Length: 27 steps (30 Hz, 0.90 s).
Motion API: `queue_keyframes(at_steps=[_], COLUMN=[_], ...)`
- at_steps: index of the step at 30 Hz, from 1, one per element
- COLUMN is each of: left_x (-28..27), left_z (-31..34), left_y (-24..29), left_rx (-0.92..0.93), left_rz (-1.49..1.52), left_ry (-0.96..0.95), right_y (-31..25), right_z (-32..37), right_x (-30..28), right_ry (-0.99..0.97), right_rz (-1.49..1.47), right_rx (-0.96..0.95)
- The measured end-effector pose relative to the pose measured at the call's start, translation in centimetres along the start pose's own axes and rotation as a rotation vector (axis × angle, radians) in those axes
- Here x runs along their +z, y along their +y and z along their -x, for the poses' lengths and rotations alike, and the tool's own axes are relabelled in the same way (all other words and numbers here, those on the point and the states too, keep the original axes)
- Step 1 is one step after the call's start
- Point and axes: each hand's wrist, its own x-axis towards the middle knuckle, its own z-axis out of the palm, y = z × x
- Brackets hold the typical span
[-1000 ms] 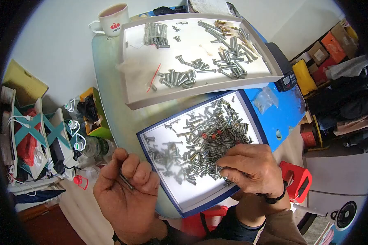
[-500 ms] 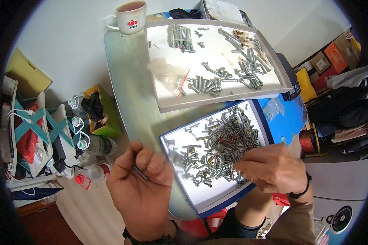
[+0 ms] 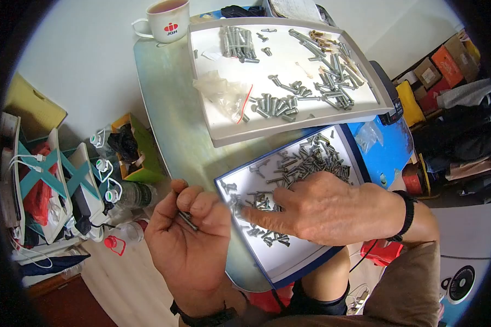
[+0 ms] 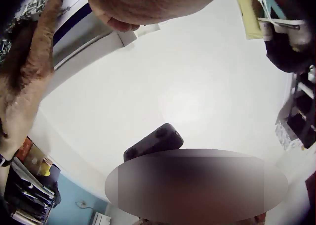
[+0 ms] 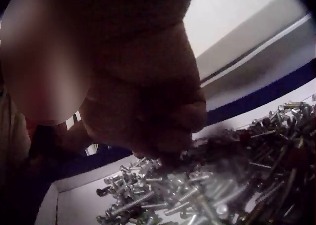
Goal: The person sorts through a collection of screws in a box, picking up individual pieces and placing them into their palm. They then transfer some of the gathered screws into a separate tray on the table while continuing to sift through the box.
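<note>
My left hand is raised palm up at the left of a blue-edged white box. Its curled fingers and thumb hold screws that lie slantwise against the palm. Over the box is my right hand, back upward, its index finger stretched toward the box's left side. Beneath it lie many loose metal screws, partly covered by the hand. From the right wrist, the shadowed fingers hang close over the screws. What the right fingertips touch is hidden.
Behind the box, a larger grey-rimmed tray holds bolts, a bundled bag of bolts and a clear zip bag. A mug stands at the back left. Another small clear bag lies on the blue tabletop.
My right hand has moved left from the box's right edge to across the screws, its index finger now stretched out. The left hand keeps its hold. The head view has shifted.
</note>
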Motion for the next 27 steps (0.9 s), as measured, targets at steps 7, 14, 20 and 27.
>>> queue_keyframes(at_steps=[7,14,20,27], left_x=[-0.1,0.1,-0.5,-0.3], left_z=[0.0,0.6,1.0,1.5], left_y=[0.3,0.3,0.7,0.7], left_rx=[-0.041,-0.040,-0.033,-0.054], left_rz=[0.025,0.032,-0.077,-0.026], left_ry=[0.007,0.028,-0.064,0.037], right_y=[0.3,1.2,1.8,2.0], right_z=[2.4,2.8,3.0,5.9], right_x=[-0.4,-0.4,-0.3,-0.2], right_ry=[-0.090,-0.012,-0.005,0.016], right_rz=[0.005,-0.077,-0.116,-0.125], right_rx=[0.002,-0.012,0.045,0.166])
